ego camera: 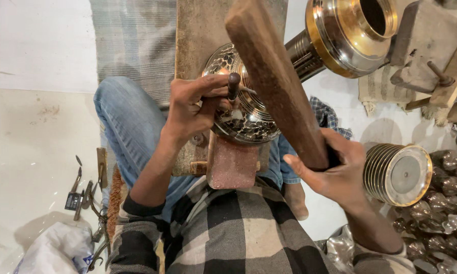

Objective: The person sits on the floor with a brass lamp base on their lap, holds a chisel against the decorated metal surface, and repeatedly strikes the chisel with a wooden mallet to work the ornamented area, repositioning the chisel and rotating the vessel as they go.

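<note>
Engraving of a round patterned metal plate with punch and wooden mallet: work well advanced.

The round brass-coloured metal plate with dark engraved pattern [248, 114] is supported on the long wooden work block [203, 30], directly in front of the seated person's knee. Most of the visible plate surface is already covered by dense patterning; what remains is judged to be limited to small areas near the plate's near-left portion, where the tool is applied, though part of the plate is hidden by the mallet. The slim dark metal punch [233, 85] is pinched upright by the closed fingers of the left hand [193, 109], its tip set on the plate. The long reddish-brown wooden mallet [274, 76] is gripped at its lower end by the right hand [335, 172], fingers wrapped tight, and is raised above the plate. The plate appears glossy and reflective.
</note>
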Action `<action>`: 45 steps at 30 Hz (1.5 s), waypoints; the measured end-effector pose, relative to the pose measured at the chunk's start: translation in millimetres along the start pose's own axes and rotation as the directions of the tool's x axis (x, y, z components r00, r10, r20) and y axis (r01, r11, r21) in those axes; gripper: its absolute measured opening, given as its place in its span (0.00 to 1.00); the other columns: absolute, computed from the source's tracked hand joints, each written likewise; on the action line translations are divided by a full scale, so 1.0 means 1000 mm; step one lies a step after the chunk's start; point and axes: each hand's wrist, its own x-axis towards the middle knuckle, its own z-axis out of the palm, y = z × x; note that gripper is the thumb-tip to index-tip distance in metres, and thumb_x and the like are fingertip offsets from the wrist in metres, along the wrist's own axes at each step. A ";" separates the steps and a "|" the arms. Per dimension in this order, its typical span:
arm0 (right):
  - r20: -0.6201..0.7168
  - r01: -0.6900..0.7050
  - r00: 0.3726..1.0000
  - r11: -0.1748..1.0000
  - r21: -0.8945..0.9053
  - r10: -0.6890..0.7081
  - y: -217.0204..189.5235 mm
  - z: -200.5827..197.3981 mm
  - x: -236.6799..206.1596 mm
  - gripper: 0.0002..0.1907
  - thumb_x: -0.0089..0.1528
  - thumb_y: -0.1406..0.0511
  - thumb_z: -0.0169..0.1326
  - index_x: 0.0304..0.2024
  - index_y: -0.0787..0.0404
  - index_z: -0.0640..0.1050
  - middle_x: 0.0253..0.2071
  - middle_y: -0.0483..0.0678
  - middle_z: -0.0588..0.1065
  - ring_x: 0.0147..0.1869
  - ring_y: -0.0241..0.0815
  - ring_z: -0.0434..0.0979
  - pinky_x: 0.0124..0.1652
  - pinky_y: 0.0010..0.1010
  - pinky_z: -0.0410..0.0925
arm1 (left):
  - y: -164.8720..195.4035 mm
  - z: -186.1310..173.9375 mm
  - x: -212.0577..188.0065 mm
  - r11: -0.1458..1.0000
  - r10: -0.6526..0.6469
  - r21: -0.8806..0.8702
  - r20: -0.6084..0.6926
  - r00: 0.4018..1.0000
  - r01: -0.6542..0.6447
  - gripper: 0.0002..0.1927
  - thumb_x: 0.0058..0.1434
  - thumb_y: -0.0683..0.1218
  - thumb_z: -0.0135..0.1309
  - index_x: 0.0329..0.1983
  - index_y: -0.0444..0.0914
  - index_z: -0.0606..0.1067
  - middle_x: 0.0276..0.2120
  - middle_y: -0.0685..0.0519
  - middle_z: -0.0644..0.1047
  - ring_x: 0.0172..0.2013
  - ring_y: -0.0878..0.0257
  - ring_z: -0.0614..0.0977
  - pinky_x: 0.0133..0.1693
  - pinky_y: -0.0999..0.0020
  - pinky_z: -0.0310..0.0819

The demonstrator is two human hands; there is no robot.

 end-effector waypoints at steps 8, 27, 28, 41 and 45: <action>0.223 -0.142 0.937 0.875 -0.463 0.270 -0.070 -0.055 0.058 0.13 0.51 0.69 0.64 0.36 0.67 0.76 0.21 0.49 0.73 0.21 0.38 0.74 0.20 0.31 0.66 | 0.008 0.000 -0.001 0.998 -0.067 -0.009 -0.030 0.997 0.067 0.27 0.57 0.23 0.50 0.57 0.34 0.77 0.41 0.48 0.85 0.40 0.63 0.89 0.43 0.74 0.88; -0.006 0.149 0.989 0.988 0.051 -0.148 -0.015 0.026 0.002 0.09 0.62 0.71 0.66 0.41 0.66 0.78 0.27 0.45 0.77 0.29 0.33 0.78 0.32 0.23 0.72 | 0.025 -0.019 0.016 0.993 0.044 -0.117 0.125 0.991 -0.029 0.20 0.66 0.28 0.55 0.58 0.38 0.75 0.37 0.50 0.85 0.37 0.68 0.89 0.37 0.75 0.87; -0.050 0.097 0.995 0.989 0.108 -0.092 -0.008 0.034 -0.006 0.10 0.60 0.71 0.66 0.41 0.66 0.78 0.27 0.45 0.77 0.28 0.33 0.78 0.31 0.23 0.73 | 0.027 -0.021 0.020 0.995 0.055 -0.089 0.184 0.981 -0.039 0.23 0.61 0.28 0.55 0.58 0.38 0.75 0.39 0.49 0.85 0.38 0.67 0.89 0.35 0.73 0.86; -0.362 -0.024 0.922 0.953 0.302 0.138 0.042 0.075 -0.072 0.10 0.58 0.73 0.66 0.38 0.68 0.77 0.32 0.47 0.77 0.33 0.35 0.77 0.36 0.24 0.70 | 0.049 -0.007 0.056 0.970 0.129 0.096 0.576 0.808 -0.223 0.27 0.49 0.31 0.60 0.53 0.42 0.79 0.36 0.51 0.85 0.33 0.63 0.88 0.34 0.69 0.83; -0.317 -0.133 0.917 0.935 0.330 0.242 0.059 0.073 -0.082 0.11 0.56 0.72 0.68 0.38 0.69 0.78 0.29 0.46 0.76 0.29 0.33 0.74 0.31 0.23 0.67 | 0.046 0.007 0.064 0.967 0.108 0.110 0.636 0.764 -0.229 0.24 0.50 0.32 0.61 0.51 0.41 0.80 0.33 0.51 0.85 0.32 0.63 0.88 0.31 0.67 0.82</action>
